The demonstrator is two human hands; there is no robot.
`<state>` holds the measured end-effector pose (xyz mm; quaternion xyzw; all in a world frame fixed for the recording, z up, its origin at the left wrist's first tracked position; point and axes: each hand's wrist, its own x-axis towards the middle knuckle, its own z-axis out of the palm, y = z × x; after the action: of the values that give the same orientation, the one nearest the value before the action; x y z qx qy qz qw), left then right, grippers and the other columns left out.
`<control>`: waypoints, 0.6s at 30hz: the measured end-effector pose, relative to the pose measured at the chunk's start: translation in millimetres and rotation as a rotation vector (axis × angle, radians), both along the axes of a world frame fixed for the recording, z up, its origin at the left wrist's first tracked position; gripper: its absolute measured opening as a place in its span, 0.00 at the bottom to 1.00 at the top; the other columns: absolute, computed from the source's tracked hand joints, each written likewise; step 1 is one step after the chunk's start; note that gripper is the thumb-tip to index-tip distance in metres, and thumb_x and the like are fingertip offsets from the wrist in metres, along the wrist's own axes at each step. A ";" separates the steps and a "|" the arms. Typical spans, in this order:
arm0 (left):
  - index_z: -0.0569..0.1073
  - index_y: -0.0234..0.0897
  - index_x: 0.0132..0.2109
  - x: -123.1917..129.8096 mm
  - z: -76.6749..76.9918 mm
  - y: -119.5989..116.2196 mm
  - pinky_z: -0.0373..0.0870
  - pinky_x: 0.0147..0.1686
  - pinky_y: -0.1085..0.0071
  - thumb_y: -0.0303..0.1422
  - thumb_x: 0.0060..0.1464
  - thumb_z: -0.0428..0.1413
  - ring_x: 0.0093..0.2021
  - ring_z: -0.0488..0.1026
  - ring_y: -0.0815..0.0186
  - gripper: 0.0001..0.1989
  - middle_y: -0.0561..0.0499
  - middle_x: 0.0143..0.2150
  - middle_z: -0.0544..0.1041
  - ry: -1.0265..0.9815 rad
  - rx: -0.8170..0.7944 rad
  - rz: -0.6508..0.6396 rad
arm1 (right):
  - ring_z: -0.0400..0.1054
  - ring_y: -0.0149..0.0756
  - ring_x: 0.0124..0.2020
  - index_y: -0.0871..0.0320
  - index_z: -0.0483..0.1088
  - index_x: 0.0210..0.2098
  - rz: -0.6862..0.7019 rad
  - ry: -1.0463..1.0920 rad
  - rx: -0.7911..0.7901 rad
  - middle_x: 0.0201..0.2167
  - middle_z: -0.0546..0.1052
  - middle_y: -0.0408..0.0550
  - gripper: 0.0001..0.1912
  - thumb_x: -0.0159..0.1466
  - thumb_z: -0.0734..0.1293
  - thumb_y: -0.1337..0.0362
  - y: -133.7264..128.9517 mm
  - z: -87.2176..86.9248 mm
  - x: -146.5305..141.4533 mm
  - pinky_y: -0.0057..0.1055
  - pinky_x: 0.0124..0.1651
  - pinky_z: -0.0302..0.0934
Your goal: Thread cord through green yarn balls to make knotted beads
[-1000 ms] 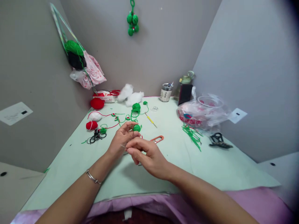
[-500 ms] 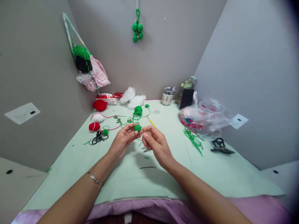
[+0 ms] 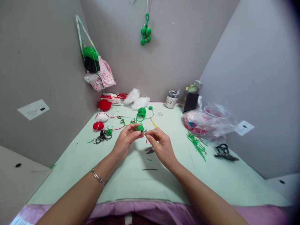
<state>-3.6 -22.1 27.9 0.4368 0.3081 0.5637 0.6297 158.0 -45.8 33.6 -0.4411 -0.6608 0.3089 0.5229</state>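
Observation:
My left hand (image 3: pixel 125 140) grips a small green crocheted ball (image 3: pixel 140 127) between thumb and fingers, above the middle of the table. Close by on the right, my right hand (image 3: pixel 161 147) is pinched shut at the ball's lower edge. Whatever lies between its fingertips is too small to make out. Partly hidden under that hand, scissors (image 3: pixel 149 150) lie on the cloth. Nearer to me are a short green yarn scrap (image 3: pixel 149 159) and a black yarn piece (image 3: pixel 150 169). Behind the ball sits a bundle of green yarn (image 3: pixel 141 113), with a yellow-handled crochet hook (image 3: pixel 154 124) beside it.
At left lie red yarn balls (image 3: pixel 104 105), a white one (image 3: pixel 102 117) and tangled black yarn (image 3: pixel 102 137). White stuffing (image 3: pixel 140 103) and a pen tin (image 3: pixel 172 100) stand at the back. To the right are a plastic bag (image 3: pixel 199 122), green yarn strands (image 3: pixel 197 144) and a black hair claw (image 3: pixel 226 153).
The camera view has turned slightly left. My right fingertips have closed into a tighter pinch by the ball, and the black strand that hung below it no longer shows.

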 end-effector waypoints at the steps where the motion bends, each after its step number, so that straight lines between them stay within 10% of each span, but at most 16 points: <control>1: 0.75 0.35 0.44 0.0 -0.1 0.2 0.73 0.50 0.63 0.32 0.47 0.67 0.39 0.76 0.66 0.17 0.51 0.40 0.77 -0.003 0.000 0.006 | 0.64 0.32 0.30 0.58 0.75 0.33 0.001 -0.012 -0.007 0.30 0.70 0.45 0.06 0.65 0.66 0.65 0.7 -0.5 -0.1 0.30 0.34 0.58; 18: 0.72 0.36 0.44 -2.0 -9.6 4.9 0.71 0.46 0.65 0.33 0.47 0.67 0.37 0.77 0.66 0.18 0.53 0.36 0.77 0.105 0.077 0.111 | 0.62 0.32 0.29 0.59 0.73 0.30 0.039 -0.021 -0.076 0.28 0.69 0.44 0.07 0.62 0.65 0.65 1.6 -2.4 -2.3 0.31 0.33 0.56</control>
<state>-5.6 -17.2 18.4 0.4719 0.3426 0.5856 0.5630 155.8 -44.2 31.2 -0.4510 -0.6624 0.3394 0.4925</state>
